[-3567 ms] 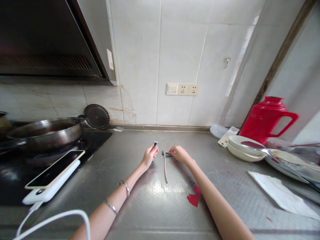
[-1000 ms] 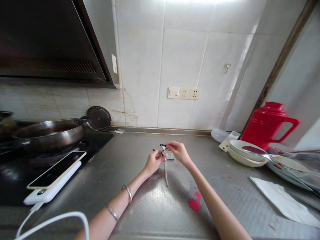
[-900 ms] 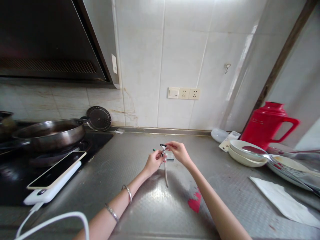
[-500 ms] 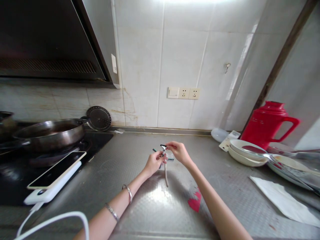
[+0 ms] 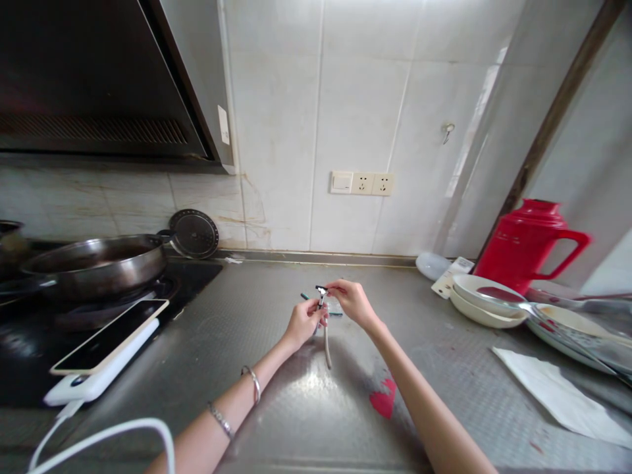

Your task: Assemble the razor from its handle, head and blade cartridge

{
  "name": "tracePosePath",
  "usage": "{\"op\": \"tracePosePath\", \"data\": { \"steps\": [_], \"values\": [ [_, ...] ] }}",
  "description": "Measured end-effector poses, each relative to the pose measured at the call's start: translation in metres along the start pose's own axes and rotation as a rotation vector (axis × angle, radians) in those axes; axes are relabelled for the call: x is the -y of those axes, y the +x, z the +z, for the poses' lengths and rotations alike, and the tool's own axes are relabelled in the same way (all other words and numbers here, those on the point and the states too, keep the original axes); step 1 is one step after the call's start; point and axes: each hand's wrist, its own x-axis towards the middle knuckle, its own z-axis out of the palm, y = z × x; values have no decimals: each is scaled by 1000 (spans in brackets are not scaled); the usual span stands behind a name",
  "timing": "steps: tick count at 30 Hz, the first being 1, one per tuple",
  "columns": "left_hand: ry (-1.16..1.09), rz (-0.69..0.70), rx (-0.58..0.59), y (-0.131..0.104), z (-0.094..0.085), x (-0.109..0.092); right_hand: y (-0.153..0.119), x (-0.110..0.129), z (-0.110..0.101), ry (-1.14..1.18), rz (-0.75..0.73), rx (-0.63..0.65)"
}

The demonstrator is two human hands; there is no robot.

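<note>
Over the middle of the metal counter, both hands are together at a small T-shaped black-and-silver piece (image 5: pixel 322 293), too small for me to name its kind. My left hand (image 5: pixel 301 324) is closed round its lower part. My right hand (image 5: pixel 354 301) pinches the dark crossbar at its top from the right. Below my left fingers a grey-beige cord (image 5: pixel 327 349) hangs down; its upper end is hidden by the hand. A thin dark green edge (image 5: pixel 305 296) shows behind my left fingers. Beyond the hands lies a clear flat item (image 5: pixel 334 307) with a dark green border.
At left, a steel pan (image 5: pixel 99 263) sits on the black stove, with a phone (image 5: pixel 111 336) on a white power bank (image 5: pixel 103 365) nearby. A white cable (image 5: pixel 123 424) curves at lower left. At right are a red thermos (image 5: pixel 523 247), bowls (image 5: pixel 486 306) and a white paper (image 5: pixel 557 392).
The view has shifted very slightly. Both hands keep nearly the same pose and hold on the small T-shaped piece.
</note>
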Motion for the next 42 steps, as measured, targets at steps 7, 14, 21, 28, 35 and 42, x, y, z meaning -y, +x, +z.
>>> {"op": "tracePosePath", "data": {
  "steps": [7,14,21,28,35,42],
  "values": [
    [18,24,-12,-1,1,-3,2,-7,-3,123,11,45],
    [-4,-2,-2,-3,2,-7,3,-11,-6,179,11,62],
    [-15,12,-1,-1,1,-7,3,-10,-7,212,29,101],
    [-45,21,-26,0,-1,-11,4,-11,-8,273,99,50],
    [-103,-2,-161,10,-12,-20,3,-20,0,125,264,38],
    [-155,-53,-224,13,-20,-20,-8,-3,20,8,157,279]
  ]
}}
